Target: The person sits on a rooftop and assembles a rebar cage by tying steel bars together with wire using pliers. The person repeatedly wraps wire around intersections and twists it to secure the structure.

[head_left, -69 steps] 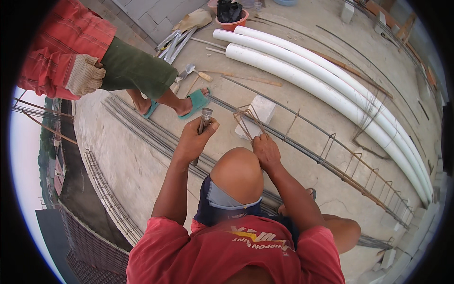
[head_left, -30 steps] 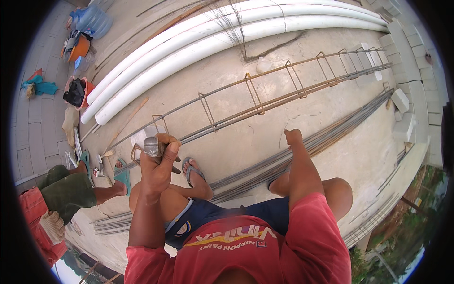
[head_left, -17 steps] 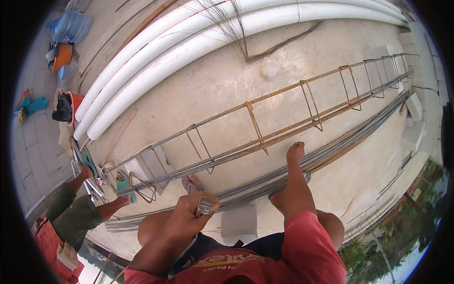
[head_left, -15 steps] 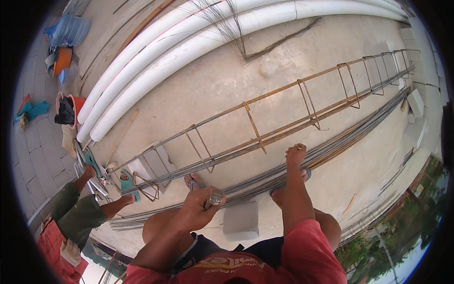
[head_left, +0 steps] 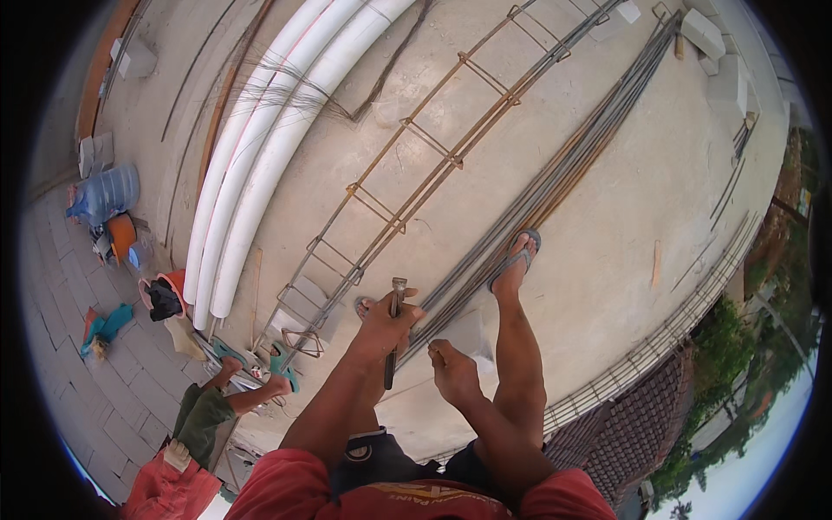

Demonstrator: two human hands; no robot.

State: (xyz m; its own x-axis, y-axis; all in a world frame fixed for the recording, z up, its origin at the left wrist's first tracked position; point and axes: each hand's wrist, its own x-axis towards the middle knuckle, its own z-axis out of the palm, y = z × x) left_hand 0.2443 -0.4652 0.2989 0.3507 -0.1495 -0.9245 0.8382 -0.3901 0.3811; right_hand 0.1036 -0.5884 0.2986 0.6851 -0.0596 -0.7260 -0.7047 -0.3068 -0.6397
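The left hand [head_left: 384, 329] grasps a metal tool [head_left: 396, 300]; the right hand [head_left: 456, 375], nearer, is curled (cannot tell whether around anything).

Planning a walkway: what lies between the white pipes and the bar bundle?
In the head view, a steel frame, a pale block by its lower end and, nearer the pipes, dark wires.

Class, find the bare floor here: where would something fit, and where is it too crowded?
Bare floor lies between the white pipes and rebar cage, between the cage and bar bundle, and, most broadly, from the bundle to the wood strip. Crowded: the cage's near end, beside the co-worker's sandals, and around the left hand, hammer and right hand.
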